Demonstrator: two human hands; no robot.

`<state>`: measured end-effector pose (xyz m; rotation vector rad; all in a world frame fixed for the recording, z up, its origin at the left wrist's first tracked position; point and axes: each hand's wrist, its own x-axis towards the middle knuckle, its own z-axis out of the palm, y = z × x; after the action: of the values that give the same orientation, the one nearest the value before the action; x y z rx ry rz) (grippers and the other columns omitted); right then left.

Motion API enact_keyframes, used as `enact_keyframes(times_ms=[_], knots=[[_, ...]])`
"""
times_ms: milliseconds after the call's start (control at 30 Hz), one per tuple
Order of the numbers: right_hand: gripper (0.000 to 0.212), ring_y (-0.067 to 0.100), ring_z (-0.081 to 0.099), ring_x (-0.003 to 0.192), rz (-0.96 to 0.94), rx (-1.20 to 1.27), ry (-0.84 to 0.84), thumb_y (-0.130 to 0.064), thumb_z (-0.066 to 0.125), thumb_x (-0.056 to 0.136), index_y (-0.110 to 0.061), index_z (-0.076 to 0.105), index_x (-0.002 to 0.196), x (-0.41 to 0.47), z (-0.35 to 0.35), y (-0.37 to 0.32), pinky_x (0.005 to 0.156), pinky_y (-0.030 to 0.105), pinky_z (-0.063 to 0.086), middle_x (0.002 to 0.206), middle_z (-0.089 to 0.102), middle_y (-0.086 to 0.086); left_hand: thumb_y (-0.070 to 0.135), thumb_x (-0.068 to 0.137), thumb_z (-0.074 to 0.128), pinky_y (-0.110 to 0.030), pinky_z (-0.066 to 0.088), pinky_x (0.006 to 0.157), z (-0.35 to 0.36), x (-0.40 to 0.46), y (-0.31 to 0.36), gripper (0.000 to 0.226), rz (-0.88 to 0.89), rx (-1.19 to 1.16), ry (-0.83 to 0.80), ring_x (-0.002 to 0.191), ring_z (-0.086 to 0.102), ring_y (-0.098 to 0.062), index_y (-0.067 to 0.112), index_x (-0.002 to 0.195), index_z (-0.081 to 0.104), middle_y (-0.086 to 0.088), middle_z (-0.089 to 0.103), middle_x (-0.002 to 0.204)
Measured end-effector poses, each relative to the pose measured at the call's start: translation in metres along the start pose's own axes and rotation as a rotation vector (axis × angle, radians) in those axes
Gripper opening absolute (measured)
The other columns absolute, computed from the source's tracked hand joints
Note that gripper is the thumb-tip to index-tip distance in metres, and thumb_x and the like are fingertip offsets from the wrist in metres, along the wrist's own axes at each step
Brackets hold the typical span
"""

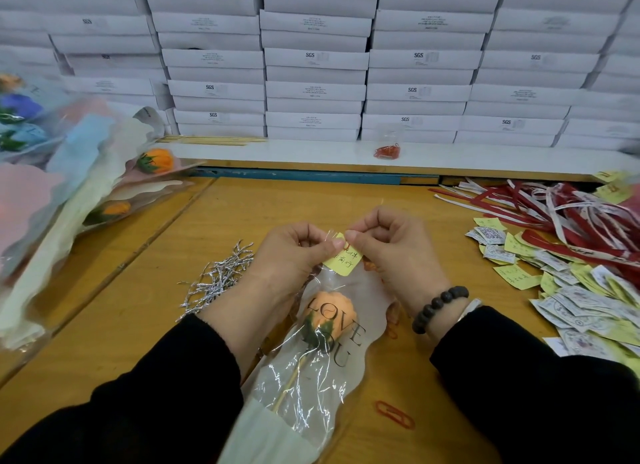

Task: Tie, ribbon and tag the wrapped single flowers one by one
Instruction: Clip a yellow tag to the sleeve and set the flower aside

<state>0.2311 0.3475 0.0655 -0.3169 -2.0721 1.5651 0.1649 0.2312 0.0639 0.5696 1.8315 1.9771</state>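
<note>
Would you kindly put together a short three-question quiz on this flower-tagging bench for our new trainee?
1. True or false: both the left hand and the right hand pinch the yellow tag at the top edge of the wrapped flower.
2. Which lies on the table just left of the left hand? A) silver twist ties B) red ribbons C) loose tags
3. Fill in: the words printed on the flower's clear wrapper are "LOVE ____".

Key
1. True.
2. A; the ribbons and loose tags lie to the right.
3. YOU.
</note>
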Motion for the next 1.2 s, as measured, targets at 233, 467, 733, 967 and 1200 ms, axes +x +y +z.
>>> enact_keyframes(times_ms=[233, 467, 733, 967, 1200], knots=[[0.005, 0.020, 0.063, 0.078, -0.040, -0.021, -0.004, -0.008, 0.066, 0.082, -0.009, 0.063, 0.079, 0.000, 0.001, 0.001, 0.070, 0.028, 0.054, 0.087, 0.066, 0.018, 0.003, 0.081, 0.064, -0.011, 0.037, 0.038, 0.001, -0.003, 0.002, 0.016, 0.019, -0.050, -0.010, 0.035, 0.047, 0.001, 0.004, 0.068, 0.055, 0.008, 0.055, 0.042], [0.005, 0.009, 0.059, 0.068, -0.035, -0.013, -0.064, -0.007, 0.064, 0.084, -0.009, 0.063, 0.079, 0.001, 0.000, 0.001, 0.061, 0.017, 0.049, 0.079, 0.064, 0.011, 0.001, 0.081, 0.063, -0.013, 0.041, 0.040, 0.002, -0.003, 0.002, 0.013, -0.002, -0.087, -0.016, 0.039, 0.053, -0.002, 0.004, 0.070, 0.057, 0.004, 0.061, 0.049], [0.002, 0.003, 0.060, 0.061, -0.007, 0.024, -0.100, -0.005, 0.065, 0.083, -0.003, 0.064, 0.084, 0.003, -0.006, 0.000, 0.057, 0.013, 0.049, 0.077, 0.066, 0.009, 0.010, 0.084, 0.062, -0.015, 0.044, 0.041, 0.000, -0.003, 0.002, 0.010, -0.068, -0.076, -0.047, 0.040, 0.054, -0.004, 0.004, 0.076, 0.058, 0.002, 0.062, 0.052], [0.005, 0.008, 0.065, 0.068, 0.032, 0.029, -0.045, -0.006, 0.064, 0.084, -0.008, 0.063, 0.080, 0.004, -0.008, 0.001, 0.059, 0.016, 0.053, 0.082, 0.069, 0.011, 0.043, 0.069, 0.063, -0.029, 0.047, 0.059, -0.005, -0.002, 0.006, 0.037, -0.202, 0.027, -0.125, 0.058, 0.059, -0.016, 0.011, 0.085, 0.064, -0.005, 0.066, 0.070], [0.006, 0.005, 0.064, 0.063, 0.071, 0.032, 0.040, -0.007, 0.066, 0.083, -0.011, 0.065, 0.078, 0.011, -0.019, -0.003, 0.057, 0.019, 0.051, 0.079, 0.069, 0.007, 0.038, 0.064, 0.069, -0.036, 0.054, 0.071, -0.019, -0.004, 0.018, 0.066, -0.310, 0.116, -0.408, 0.077, 0.062, -0.023, 0.001, 0.117, 0.055, -0.015, 0.066, 0.094]])
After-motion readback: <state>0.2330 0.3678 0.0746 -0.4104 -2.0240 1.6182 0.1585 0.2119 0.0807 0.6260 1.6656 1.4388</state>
